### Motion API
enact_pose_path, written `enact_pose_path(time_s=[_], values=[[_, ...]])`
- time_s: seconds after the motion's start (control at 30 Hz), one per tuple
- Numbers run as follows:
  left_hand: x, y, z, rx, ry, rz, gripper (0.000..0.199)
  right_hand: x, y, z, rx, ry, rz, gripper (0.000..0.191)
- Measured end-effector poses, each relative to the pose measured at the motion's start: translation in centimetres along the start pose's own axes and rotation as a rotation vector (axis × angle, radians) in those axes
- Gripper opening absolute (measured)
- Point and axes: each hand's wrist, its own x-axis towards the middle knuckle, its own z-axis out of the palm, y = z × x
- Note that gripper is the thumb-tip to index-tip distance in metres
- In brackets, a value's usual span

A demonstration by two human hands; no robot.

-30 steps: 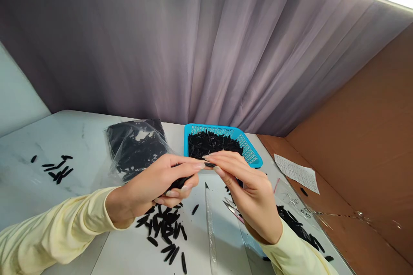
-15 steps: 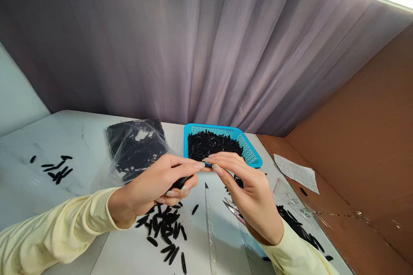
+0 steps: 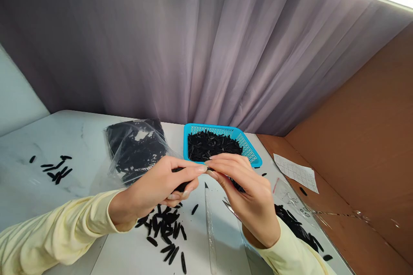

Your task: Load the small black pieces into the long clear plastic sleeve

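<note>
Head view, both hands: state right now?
Left hand: closed around black pieces, thumb and finger at one small black strip.
Right hand: fingertips pinched together on that same strip, its far end hidden.

At seven o'clock, the left hand (image 3: 159, 182) is partly covering the black pieces (image 3: 182, 186) in its palm, leaving their number uncertain. Both hands' fingers are hiding most of a small dark piece (image 3: 209, 169) at six. At five, the right hand (image 3: 253, 200) is blocking the rear of a pointed metal tool (image 3: 229, 207), while the right sleeve (image 3: 290, 249) is masking part of a dark heap (image 3: 293, 222) and running out of frame. At four, the paper sheet (image 3: 295, 173) is showing marks too small for reading. At eight, the left sleeve (image 3: 64, 227) is being cut off.
</note>
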Motion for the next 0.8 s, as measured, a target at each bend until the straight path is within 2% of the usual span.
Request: enact_pose_path(time_s=[0.37,0.63,0.8], values=[[-0.29,0.16,0.1,-0.066,0.015,-0.021,0.021,0.03,0.36,-0.16,-0.095,-0.003,-0.1,0.023],[0.03,-0.03,-0.12,-0.075,0.055,-0.029,0.038,-0.19,0.44,0.16,-0.235,0.037,-0.212,0.026],[0.11,-0.2,-0.23,-0.067,0.052,-0.011,0.037,-0.45,0.46,0.3,-0.368,0.028,-0.324,0.028]])
